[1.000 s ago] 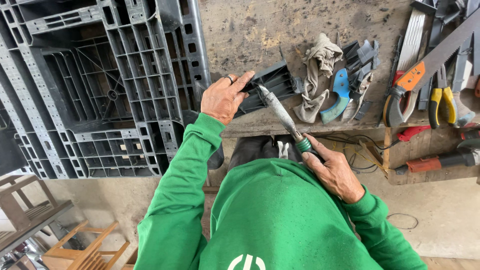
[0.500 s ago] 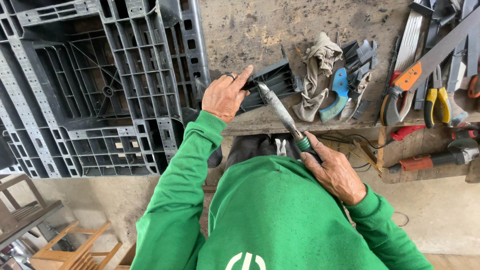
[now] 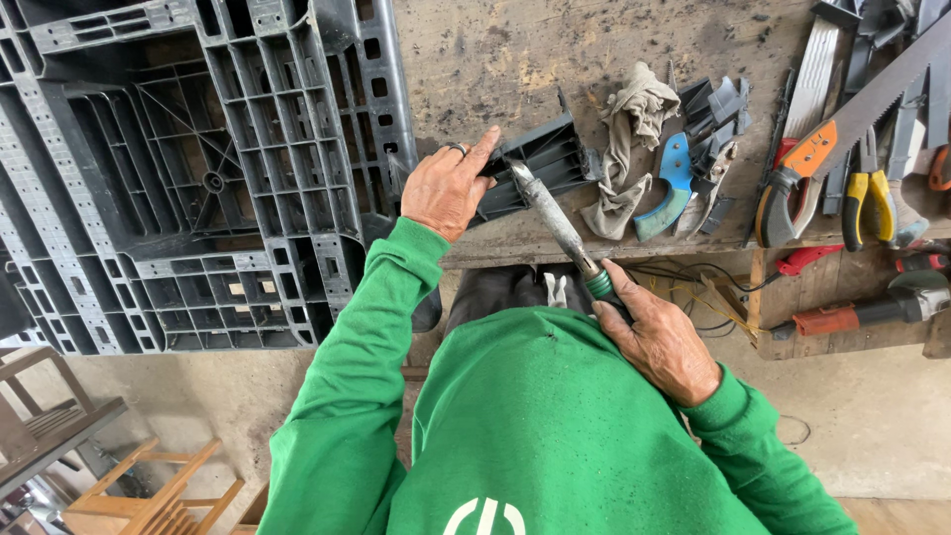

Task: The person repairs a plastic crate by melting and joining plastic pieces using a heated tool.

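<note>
- Head view: left hand (image 3: pixel 448 190) presses flat, fingers together, on the black plastic piece (image 3: pixel 540 163) near the workbench (image 3: pixel 495 59) front edge.
- Right hand (image 3: pixel 662 342) is wrapped around the green-handled tool (image 3: pixel 560 226), tip at the piece.
- Best keep the piece pinned firmly and fingertips clear of the tip.

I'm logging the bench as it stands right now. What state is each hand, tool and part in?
Left hand: pressed on the black plastic piece.
Black plastic piece: lying flat on the workbench.
Right hand: closed around the tool's green handle.
Metal tool: tilted, tip at the plastic piece.
Black pallet: lying on the bench, overhanging its edge.
Rag: crumpled, lying loose.
Handsaw: lying idle on the bench.
</note>
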